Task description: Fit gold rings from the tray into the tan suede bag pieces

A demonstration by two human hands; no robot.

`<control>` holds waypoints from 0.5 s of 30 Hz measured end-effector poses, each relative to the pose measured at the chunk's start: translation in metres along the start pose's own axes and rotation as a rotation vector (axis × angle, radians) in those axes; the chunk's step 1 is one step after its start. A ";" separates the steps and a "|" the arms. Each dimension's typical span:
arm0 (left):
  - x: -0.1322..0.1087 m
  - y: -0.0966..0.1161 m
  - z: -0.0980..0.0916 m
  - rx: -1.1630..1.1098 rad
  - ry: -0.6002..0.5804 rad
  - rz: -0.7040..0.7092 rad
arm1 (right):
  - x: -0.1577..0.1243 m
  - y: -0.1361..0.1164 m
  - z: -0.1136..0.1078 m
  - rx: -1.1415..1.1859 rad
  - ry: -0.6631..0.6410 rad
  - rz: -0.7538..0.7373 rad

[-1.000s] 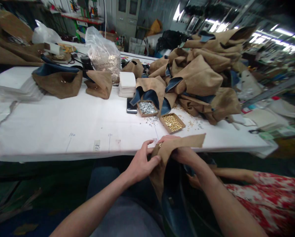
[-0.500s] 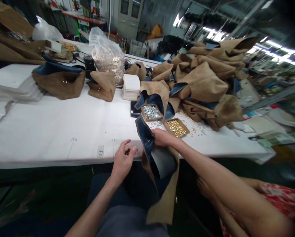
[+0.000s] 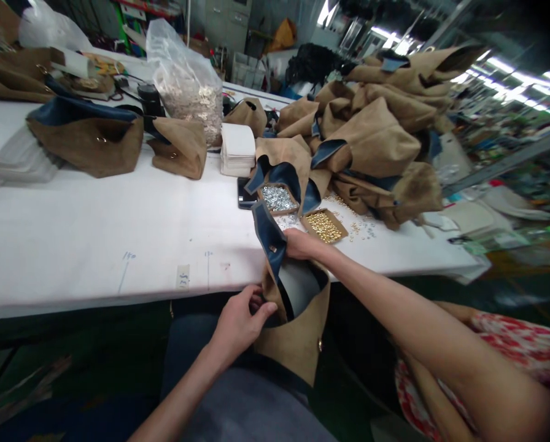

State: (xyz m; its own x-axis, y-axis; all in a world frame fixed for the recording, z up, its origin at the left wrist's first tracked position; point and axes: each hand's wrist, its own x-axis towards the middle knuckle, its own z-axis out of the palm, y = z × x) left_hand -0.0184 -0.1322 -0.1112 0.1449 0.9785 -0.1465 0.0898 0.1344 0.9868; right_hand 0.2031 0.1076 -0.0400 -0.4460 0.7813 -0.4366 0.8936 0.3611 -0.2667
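A tan bag (image 3: 298, 350) with a dark blue lining hangs at the table's front edge, its mouth facing up and a grey panel showing inside. My right hand (image 3: 298, 244) is closed on the upper rim of the bag, beside the blue flap with a small metal piece on it. At the bag's left side, my left hand (image 3: 245, 316) has its thumb and fingers around the edge of the tan material; some fingertips are hidden. Just beyond the bag are a box of silver pieces (image 3: 277, 199) and a box of gold pieces (image 3: 325, 226).
Tan bags (image 3: 371, 135) are piled at the back right of the white table (image 3: 72, 239). Two more bags (image 3: 113, 144) stand left, near a plastic sack (image 3: 183, 86) and a stack of white pads (image 3: 237, 150). A person's patterned sleeve (image 3: 519, 344) is at the right.
My left hand has moved right onto the bag's edge. The bag's lower part has swung up and its mouth shows wider. The camera view has shifted slightly.
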 end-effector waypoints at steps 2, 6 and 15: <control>-0.010 -0.012 0.005 -0.031 -0.090 -0.058 | -0.005 -0.002 0.000 -0.008 0.021 0.011; -0.030 -0.038 0.023 -0.246 -0.244 -0.178 | -0.015 -0.010 0.003 -0.041 0.080 0.055; -0.050 -0.029 0.048 -0.444 -0.238 -0.240 | -0.033 -0.005 0.004 0.026 0.246 0.255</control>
State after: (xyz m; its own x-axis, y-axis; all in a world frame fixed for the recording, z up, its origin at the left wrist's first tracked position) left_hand 0.0190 -0.1924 -0.1356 0.3946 0.8571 -0.3310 -0.2686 0.4521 0.8505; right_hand 0.2134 0.0783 -0.0278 -0.1802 0.9450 -0.2728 0.9716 0.1279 -0.1989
